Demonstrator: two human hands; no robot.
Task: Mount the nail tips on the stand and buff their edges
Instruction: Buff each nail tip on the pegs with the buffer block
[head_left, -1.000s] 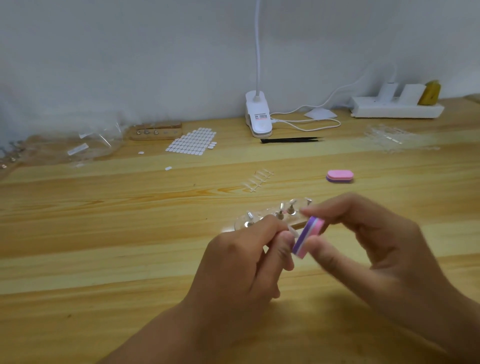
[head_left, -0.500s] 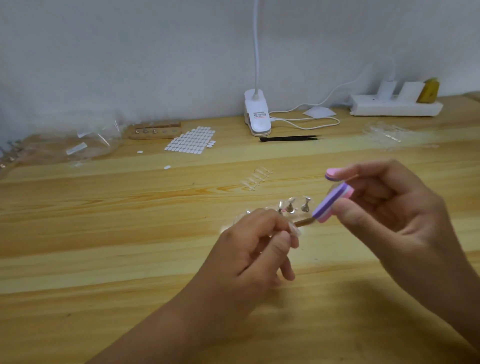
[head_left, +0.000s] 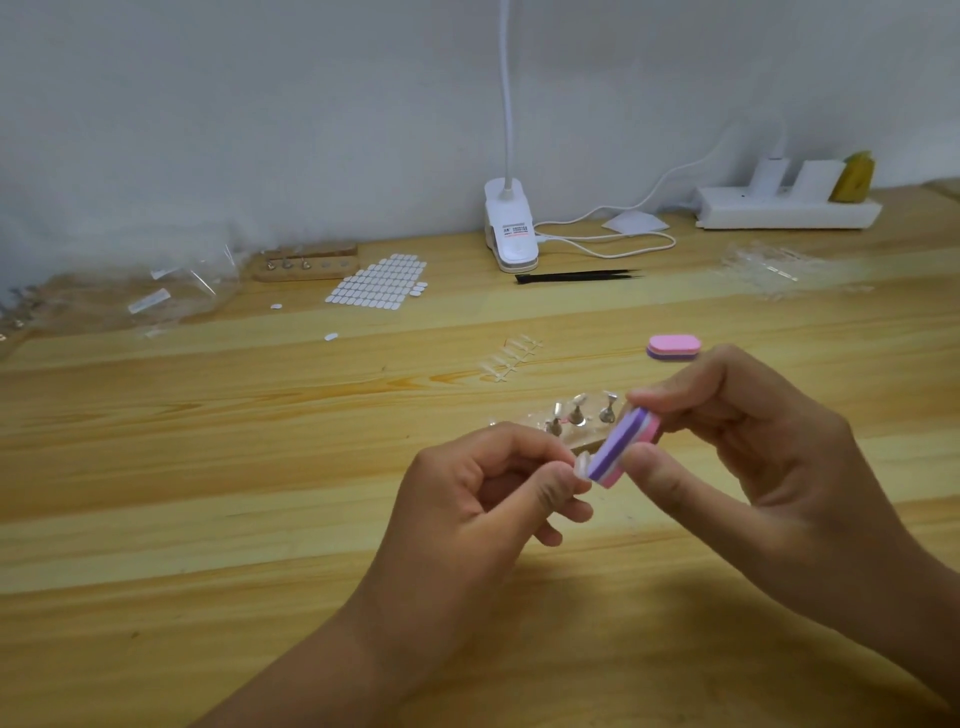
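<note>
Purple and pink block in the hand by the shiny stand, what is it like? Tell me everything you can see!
The buffer block is a small bar with rounded ends, made of purple, white and pink layers that look like soft foam. It is tilted, with its lower end toward the left, and held in the air above the wooden table. The right hand pinches it. Its lower end meets a clear nail tip pinched by the left hand.

The translucent nail tip (head_left: 582, 464) is pinched in the left hand (head_left: 478, 499). Its edge touches the tilted purple-white-pink buffer block (head_left: 621, 447), gripped by the right hand (head_left: 769, 457). The clear stand (head_left: 571, 422) with upright metal holders lies on the tabletop (head_left: 260, 467) just behind.
</note>
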